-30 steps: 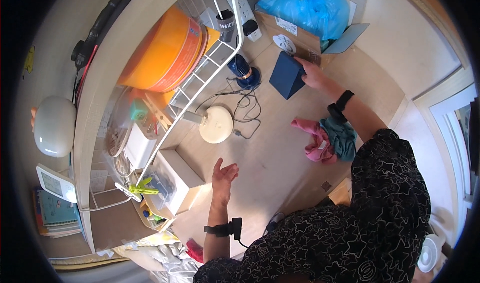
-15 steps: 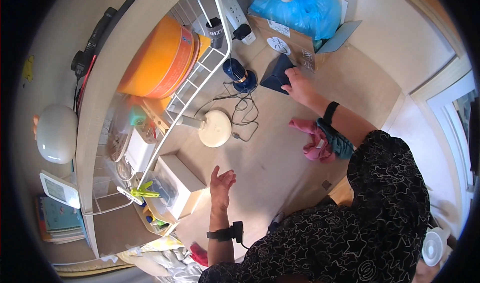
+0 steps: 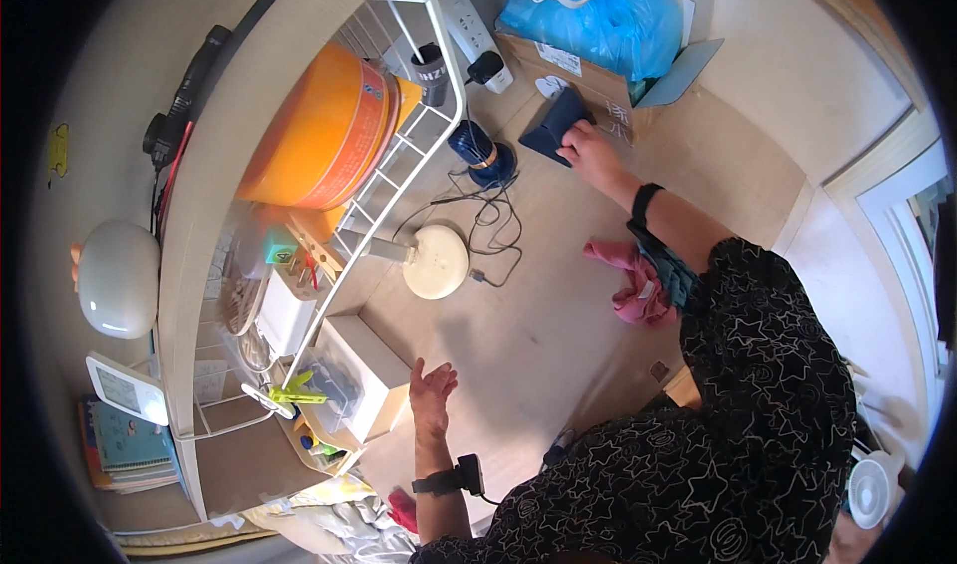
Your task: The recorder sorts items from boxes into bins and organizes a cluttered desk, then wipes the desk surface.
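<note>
My right hand reaches to the far side of the desk, its fingers closed on a dark blue case with sloping, wedge-like faces. The case stands right in front of a cardboard box and covers part of a round white label on it. To the left of the case is a dark blue cylindrical device on a round base. My left hand hovers over the near left of the desk with fingers spread, holding nothing. Closest to it is a white open-topped box.
A lamp's round cream base and a tangled black cable lie mid-desk. Pink cloth and dark green cloth rest near my right forearm. Along the left runs a white wire rack with an orange tub. A blue plastic bag fills the cardboard box.
My right hand has pushed the dark blue case farther away, toward the cardboard box, so it now hides part of the round label. My left hand has drawn slightly nearer to me, still open.
</note>
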`<state>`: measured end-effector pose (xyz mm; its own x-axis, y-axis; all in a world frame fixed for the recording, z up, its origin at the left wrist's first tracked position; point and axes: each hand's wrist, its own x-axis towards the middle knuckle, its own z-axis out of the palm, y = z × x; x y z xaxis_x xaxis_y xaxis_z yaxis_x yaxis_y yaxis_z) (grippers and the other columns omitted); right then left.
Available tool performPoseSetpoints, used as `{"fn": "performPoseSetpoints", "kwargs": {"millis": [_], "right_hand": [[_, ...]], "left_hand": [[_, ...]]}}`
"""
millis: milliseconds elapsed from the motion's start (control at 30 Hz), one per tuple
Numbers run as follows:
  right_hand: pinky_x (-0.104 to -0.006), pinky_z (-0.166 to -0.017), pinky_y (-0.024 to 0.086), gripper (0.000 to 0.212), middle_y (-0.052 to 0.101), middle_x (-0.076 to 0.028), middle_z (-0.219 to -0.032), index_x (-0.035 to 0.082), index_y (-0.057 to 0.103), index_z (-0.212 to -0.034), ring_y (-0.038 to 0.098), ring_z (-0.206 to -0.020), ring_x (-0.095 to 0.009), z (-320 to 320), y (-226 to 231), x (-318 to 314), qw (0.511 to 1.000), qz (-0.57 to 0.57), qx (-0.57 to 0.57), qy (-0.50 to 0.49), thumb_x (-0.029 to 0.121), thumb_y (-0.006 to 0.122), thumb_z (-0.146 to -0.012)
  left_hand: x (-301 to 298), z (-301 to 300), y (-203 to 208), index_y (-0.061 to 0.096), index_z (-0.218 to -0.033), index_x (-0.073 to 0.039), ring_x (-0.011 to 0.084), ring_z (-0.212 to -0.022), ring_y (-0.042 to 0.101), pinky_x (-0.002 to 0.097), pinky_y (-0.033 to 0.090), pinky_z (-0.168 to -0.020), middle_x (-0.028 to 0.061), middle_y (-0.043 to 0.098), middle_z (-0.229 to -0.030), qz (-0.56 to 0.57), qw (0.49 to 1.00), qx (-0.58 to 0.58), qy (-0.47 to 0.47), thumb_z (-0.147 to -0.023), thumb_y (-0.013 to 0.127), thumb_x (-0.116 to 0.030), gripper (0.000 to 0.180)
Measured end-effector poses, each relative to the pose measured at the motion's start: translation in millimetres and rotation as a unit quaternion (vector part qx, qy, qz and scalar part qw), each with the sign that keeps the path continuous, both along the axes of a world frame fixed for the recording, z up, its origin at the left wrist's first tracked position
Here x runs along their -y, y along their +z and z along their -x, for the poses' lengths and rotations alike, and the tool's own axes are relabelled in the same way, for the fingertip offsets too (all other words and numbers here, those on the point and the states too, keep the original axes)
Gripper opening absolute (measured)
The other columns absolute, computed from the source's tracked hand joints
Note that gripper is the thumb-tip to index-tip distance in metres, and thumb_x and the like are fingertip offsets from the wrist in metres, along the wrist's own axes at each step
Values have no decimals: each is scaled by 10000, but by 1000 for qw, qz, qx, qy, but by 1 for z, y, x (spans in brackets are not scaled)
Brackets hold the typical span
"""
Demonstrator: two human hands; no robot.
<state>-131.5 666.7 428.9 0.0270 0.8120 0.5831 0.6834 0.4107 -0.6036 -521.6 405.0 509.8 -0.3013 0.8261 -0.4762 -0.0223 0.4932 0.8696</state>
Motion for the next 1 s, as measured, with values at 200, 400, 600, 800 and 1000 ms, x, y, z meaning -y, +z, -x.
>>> {"fn": "performPoseSetpoints", "kwargs": {"millis": [200, 400, 600, 800, 1000], "right_hand": [[-441, -745, 414, 146, 498, -134, -889, 50, 528, -756, 488, -834, -364, 26, 4, -40, 998, 59, 13, -15, 129, 648, -727], [-418, -775, 422, 159, 502, -135, -885, 48, 535, -751, 501, -881, -347, 31, 5, -44, 998, 48, 34, -6, 126, 667, -707], [-386, -853, 420, 337, 479, -149, -1093, 75, 547, -1035, 491, -998, -348, 20, 5, -34, 990, 97, -44, 88, 117, 654, -718], [-376, -906, 405, 530, 365, -188, -1293, 49, 431, -1212, 452, -1107, -345, -27, 9, 53, 977, 174, 23, 119, 155, 635, -735], [-502, -1018, 215, 709, 343, -175, -1323, 111, 410, -1255, 306, -1228, -366, -60, 24, 227, 939, 283, 149, 128, 406, 681, -669]], "left_hand": [[-1, 15, 0, 171, -1331, 61, 221, -824, 597, 312, 502, -735, 166, 589, -969, 25, 999, -33, 32, -791, 619, -98, 720], [2, 21, 5, 195, -1323, 63, 212, -810, 603, 307, 507, -718, 158, 595, -949, 10, 997, -67, 26, -783, 634, -113, 717], [15, 26, 9, 223, -1326, 48, 217, -828, 602, 307, 494, -728, 159, 596, -988, 23, 995, -93, -36, -806, 599, -134, 666], [71, 71, 4, 379, -1270, -20, 195, -816, 607, 289, 494, -693, 116, 615, -961, 36, 998, -59, -13, -806, 615, -154, 537], [141, 105, -9, 371, -1256, 34, 172, -734, 594, 277, 481, -616, 101, 598, -904, 99, 985, -103, 97, -782, 612, -163, 567]]}}
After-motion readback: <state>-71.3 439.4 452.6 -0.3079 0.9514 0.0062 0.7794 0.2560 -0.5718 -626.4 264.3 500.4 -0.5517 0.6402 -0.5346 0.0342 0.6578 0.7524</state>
